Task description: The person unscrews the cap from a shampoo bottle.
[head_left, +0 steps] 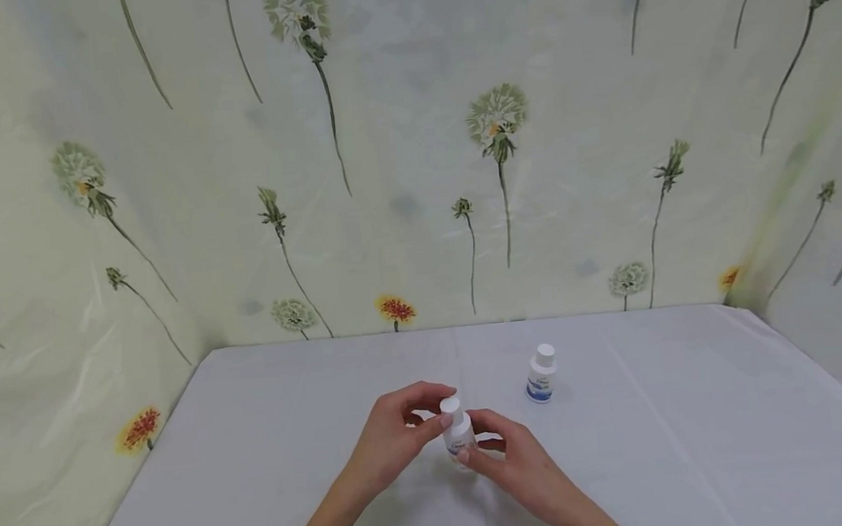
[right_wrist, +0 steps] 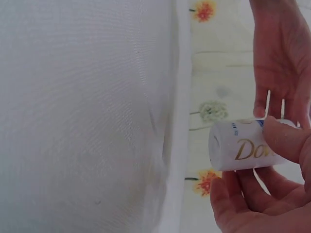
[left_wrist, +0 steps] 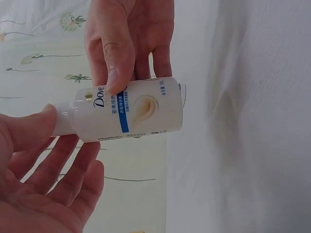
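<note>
White plastic fills the gap between my two hands: a small bottle (head_left: 459, 435) that I hold roughly upright over the near middle of the surface (head_left: 294, 435). In the right wrist view its base shows apart from the surface, so I judge it lifted rather than standing. The fingers of my left hand (head_left: 396, 432) pinch the white cap (head_left: 450, 405) at the top; the fingers of my right hand (head_left: 519, 468) are clamped on the body below, front and back. The cap sits on the neck, and the left wrist view shows the label (left_wrist: 124, 109) with its blue stripe.

I take the step in hand to be work at the cap, one grip on top while the other steadies the body. Whether I am turning the cap, or only shifting the bottle from hand to hand, these views cannot settle.

As I judge it, the next move calls for my right fingers to stay firm without squeezing, and for my left to turn or release along the bottle's axis; a sideways pull could tip it.

The second bottle (head_left: 541, 378) stands upright and capped, farther back and to my right, well apart from my fingers. I judge its turn not yet come.
</note>
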{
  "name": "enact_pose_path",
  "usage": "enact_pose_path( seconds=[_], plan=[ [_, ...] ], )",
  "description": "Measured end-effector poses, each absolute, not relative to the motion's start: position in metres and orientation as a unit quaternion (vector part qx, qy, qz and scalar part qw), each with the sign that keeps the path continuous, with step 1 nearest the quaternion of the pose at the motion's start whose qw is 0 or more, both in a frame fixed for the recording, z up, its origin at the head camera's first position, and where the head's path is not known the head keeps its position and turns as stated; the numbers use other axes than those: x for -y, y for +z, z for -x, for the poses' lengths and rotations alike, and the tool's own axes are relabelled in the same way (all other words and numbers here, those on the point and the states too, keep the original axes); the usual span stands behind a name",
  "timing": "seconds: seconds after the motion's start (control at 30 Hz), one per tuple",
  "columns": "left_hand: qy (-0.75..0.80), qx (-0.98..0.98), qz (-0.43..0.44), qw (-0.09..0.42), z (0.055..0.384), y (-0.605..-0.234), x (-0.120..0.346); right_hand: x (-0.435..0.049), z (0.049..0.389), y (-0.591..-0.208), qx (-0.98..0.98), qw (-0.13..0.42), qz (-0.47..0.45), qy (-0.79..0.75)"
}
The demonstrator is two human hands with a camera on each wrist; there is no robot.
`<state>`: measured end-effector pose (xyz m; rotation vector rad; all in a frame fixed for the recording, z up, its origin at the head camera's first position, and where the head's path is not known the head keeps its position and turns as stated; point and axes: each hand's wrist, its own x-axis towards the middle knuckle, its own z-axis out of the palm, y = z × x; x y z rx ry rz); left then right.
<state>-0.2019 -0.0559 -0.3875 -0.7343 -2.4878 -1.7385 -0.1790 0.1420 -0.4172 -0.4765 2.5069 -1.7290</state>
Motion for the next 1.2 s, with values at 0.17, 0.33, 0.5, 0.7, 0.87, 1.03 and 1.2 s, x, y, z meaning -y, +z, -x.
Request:
enact_pose_path(
  seconds=[0.17, 0.33, 0.5, 0.7, 0.87, 1.03, 1.2],
  plan=[
    [-0.554, 0.797, 0.24, 0.011, 0.201, -0.388, 0.057, -0.144, 0.18, -0.416, -0.807, 0.053, 0.17, -0.563],
    [-0.575, 0.779, 0.251, -0.002, 0.199, -0.391, 0.056, -0.148, 0.178, -0.418, -0.784, 0.075, 0.195, -0.585],
    [-0.605, 0.747, 0.274, -0.016, 0.199, -0.393, 0.053, -0.15, 0.177, -0.419, -0.767, 0.089, 0.209, -0.6],
    [-0.612, 0.74, 0.279, -0.011, 0.2, -0.393, 0.053, -0.148, 0.177, -0.417, -0.76, 0.088, 0.201, -0.611],
    [-0.612, 0.751, 0.247, -0.002, 0.198, -0.393, 0.052, -0.148, 0.178, -0.418, -0.766, 0.086, 0.198, -0.606],
    [-0.612, 0.76, 0.219, 0.007, 0.198, -0.393, 0.049, -0.15, 0.178, -0.417, -0.789, 0.06, 0.2, -0.578],
    [-0.633, 0.752, 0.184, -0.01, 0.197, -0.396, 0.047, -0.152, 0.177, -0.416, -0.818, 0.045, 0.169, -0.549]
  ],
)
